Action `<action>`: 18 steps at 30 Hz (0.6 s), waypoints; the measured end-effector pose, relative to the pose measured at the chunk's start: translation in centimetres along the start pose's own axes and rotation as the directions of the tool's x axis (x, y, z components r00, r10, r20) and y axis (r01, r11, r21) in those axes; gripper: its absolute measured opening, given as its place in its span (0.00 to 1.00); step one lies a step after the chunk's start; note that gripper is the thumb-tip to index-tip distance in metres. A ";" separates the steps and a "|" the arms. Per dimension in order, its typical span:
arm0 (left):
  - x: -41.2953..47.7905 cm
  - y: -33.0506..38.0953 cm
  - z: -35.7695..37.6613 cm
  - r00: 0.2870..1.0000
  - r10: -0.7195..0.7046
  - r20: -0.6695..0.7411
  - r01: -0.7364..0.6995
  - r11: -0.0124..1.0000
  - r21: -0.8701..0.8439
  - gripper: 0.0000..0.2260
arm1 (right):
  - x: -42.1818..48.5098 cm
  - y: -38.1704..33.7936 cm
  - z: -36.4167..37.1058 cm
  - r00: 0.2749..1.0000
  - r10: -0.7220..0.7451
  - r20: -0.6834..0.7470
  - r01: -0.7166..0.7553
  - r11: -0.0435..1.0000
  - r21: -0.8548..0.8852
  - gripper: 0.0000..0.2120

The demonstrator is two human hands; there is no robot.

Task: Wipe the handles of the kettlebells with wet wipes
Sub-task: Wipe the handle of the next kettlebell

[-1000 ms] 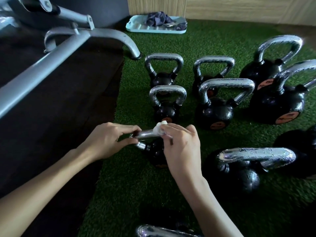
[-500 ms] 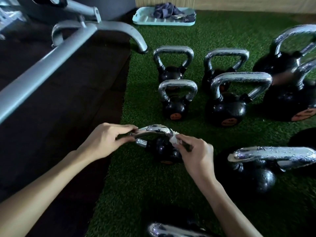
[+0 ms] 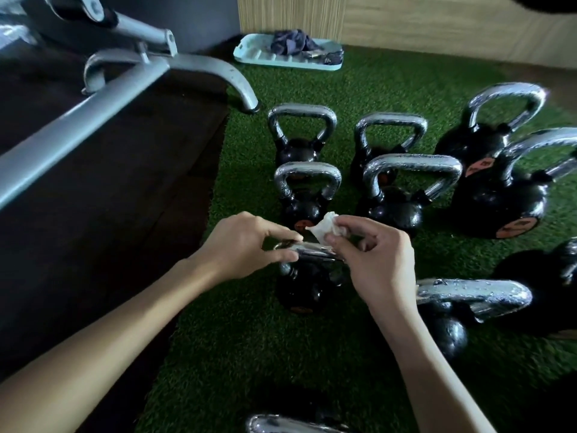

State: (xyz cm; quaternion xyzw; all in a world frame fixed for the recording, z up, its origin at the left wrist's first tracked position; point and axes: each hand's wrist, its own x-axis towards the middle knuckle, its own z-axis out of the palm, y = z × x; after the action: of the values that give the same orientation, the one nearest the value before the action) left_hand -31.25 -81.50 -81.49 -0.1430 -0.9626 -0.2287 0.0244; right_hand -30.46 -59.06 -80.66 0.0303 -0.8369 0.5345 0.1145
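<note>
Kettlebells (image 3: 402, 214) stand on green turf (image 3: 249, 354) — the small near one (image 3: 299, 292) is in hand. Left hand (image 3: 246, 245) pinches its handle (image 3: 312, 249) at the left end between fingers and thumb; right hand (image 3: 377, 260) pinches a bunched wet wipe (image 3: 324, 228) just above the bar. Other handles (image 3: 474, 292) glisten with droplets, so the job is probably midway — how many remain I cannot tell.
</note>
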 end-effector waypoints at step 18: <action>-0.6 -0.4 -2.2 0.903 -0.425 -0.063 0.221 0.586 -0.780 0.12 | 1.5 -2.1 0.5 0.943 -0.100 0.316 0.227 0.890 -0.396 0.27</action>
State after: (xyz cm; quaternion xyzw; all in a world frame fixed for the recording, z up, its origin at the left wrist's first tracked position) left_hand -30.87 -82.93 -79.77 0.0679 -0.7770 -0.6246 0.0379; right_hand -31.65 -60.28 -78.66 0.1528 -0.9354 0.3162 0.0406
